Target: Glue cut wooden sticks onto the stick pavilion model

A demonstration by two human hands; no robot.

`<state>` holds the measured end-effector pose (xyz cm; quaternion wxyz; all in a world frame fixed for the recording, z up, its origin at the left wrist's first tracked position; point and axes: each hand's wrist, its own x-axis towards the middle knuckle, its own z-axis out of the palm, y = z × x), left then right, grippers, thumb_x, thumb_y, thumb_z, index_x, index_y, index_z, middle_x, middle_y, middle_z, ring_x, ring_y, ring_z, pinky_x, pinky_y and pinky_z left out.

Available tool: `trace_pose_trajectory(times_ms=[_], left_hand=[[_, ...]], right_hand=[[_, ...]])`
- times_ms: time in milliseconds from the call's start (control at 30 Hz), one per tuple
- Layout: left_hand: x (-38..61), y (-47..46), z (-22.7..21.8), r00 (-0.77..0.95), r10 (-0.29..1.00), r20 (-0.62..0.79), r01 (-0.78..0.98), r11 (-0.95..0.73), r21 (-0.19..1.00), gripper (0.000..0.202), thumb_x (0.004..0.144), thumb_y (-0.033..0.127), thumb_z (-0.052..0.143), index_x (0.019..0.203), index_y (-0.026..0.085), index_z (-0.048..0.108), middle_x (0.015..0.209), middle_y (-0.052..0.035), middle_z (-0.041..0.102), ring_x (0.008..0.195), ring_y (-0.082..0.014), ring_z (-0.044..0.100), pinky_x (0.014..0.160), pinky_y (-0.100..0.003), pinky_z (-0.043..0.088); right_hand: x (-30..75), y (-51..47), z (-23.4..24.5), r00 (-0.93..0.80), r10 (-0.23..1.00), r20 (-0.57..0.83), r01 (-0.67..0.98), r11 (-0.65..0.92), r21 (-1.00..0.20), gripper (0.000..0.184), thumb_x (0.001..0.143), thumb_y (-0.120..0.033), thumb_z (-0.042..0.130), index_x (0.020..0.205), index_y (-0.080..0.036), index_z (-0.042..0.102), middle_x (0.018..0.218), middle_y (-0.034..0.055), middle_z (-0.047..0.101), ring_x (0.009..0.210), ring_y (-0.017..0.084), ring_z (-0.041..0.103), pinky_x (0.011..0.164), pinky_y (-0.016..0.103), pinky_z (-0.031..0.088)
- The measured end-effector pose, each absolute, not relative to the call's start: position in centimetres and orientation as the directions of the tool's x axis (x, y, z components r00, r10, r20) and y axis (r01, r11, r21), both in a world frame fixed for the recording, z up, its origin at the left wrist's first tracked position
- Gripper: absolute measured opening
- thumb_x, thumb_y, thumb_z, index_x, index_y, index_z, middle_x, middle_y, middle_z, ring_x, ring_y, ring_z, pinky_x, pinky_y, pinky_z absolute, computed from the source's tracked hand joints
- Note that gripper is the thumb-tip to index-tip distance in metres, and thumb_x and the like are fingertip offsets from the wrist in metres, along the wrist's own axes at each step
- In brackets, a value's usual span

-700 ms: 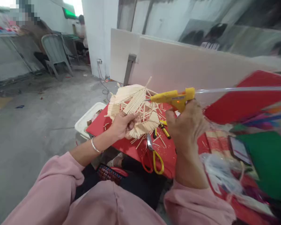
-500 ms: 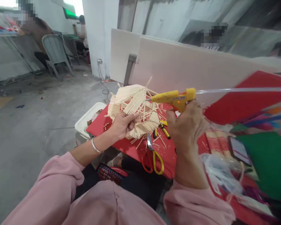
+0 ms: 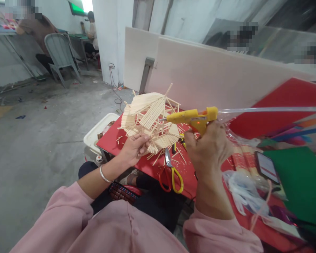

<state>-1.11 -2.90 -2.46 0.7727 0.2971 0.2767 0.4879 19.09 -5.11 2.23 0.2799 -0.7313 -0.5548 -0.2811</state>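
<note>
A small model house of thin wooden sticks (image 3: 152, 112), with slanting stick roofs, stands on the red tabletop. At its near left edge my left hand (image 3: 135, 148) is closed, thumb against fingers, gripping the model's lower rim; a small stick between the fingertips cannot be made out. My right hand (image 3: 210, 147) is wrapped around a yellow hot glue gun (image 3: 192, 117), with a long clear glue stick (image 3: 265, 109) coming out of its back. The gun's metal nozzle points left, close to the model's right side. Scissors with red and yellow handles (image 3: 171, 172) lie in front of the model.
Cut stick pieces (image 3: 177, 154) litter the red table (image 3: 142, 172). On the right are a plastic bag (image 3: 244, 191), a phone (image 3: 267, 167) and a green board (image 3: 300, 179). White panels (image 3: 200, 73) lean behind. A white bin (image 3: 94, 133) stands left; people sit farther off.
My left hand has moved down and left from the roof sticks to the model's lower edge. The glue gun has shifted slightly left and down, still in my right hand.
</note>
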Motion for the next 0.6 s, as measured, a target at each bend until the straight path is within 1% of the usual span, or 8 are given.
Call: trace_pose_trajectory(times_ms=[100, 233, 400, 600], left_hand=[[-1.67, -3.63, -2.49, 0.35, 0.923, -0.161, -0.59, 0.351, 0.727, 0.036, 0.064, 0.037, 0.087, 0.065, 0.013, 0.06, 0.046, 0.0061, 0.052, 0.033, -0.0008, 0.036, 0.033, -0.015, 0.02], [-2.02, -3.87, -2.54, 0.315, 0.936, -0.158, -0.586, 0.323, 0.743, 0.036, 0.063, 0.037, 0.088, 0.064, 0.013, 0.06, 0.044, 0.0061, 0.051, 0.032, -0.0009, 0.035, 0.033, -0.015, 0.02], [-1.85, -3.64, -2.68, 0.31, 0.939, -0.152, -0.579, 0.313, 0.753, 0.036, 0.063, 0.036, 0.088, 0.06, 0.014, 0.059, 0.043, 0.0058, 0.051, 0.031, -0.0009, 0.035, 0.033, -0.015, 0.021], [-1.46, -3.38, -2.65, 0.288, 0.944, -0.162, -0.582, 0.307, 0.753, 0.035, 0.062, 0.034, 0.088, 0.062, 0.014, 0.059, 0.045, 0.0055, 0.053, 0.032, -0.0018, 0.037, 0.033, -0.016, 0.02]], right_hand=[[18.89, -5.12, 2.17, 0.21, 0.679, 0.703, 0.972, -0.224, -0.073, 0.047, 0.086, -0.045, 0.053, 0.118, -0.012, 0.058, 0.097, 0.015, 0.064, 0.071, 0.021, 0.051, 0.059, 0.031, 0.02], [18.7, -4.96, 1.9, 0.184, 0.694, 0.696, 0.976, -0.212, -0.048, 0.05, 0.085, -0.047, 0.053, 0.121, -0.012, 0.057, 0.101, 0.015, 0.064, 0.068, 0.019, 0.05, 0.059, 0.03, 0.02], [18.71, -4.65, 1.66, 0.174, 0.679, 0.714, 0.976, -0.214, -0.034, 0.052, 0.086, -0.049, 0.053, 0.123, -0.012, 0.057, 0.099, 0.0143, 0.063, 0.068, 0.019, 0.05, 0.059, 0.03, 0.02], [18.56, -4.52, 1.88, 0.182, 0.676, 0.714, 0.973, -0.229, -0.032, 0.054, 0.088, -0.049, 0.051, 0.126, -0.011, 0.057, 0.098, 0.0141, 0.062, 0.067, 0.019, 0.049, 0.059, 0.031, 0.021]])
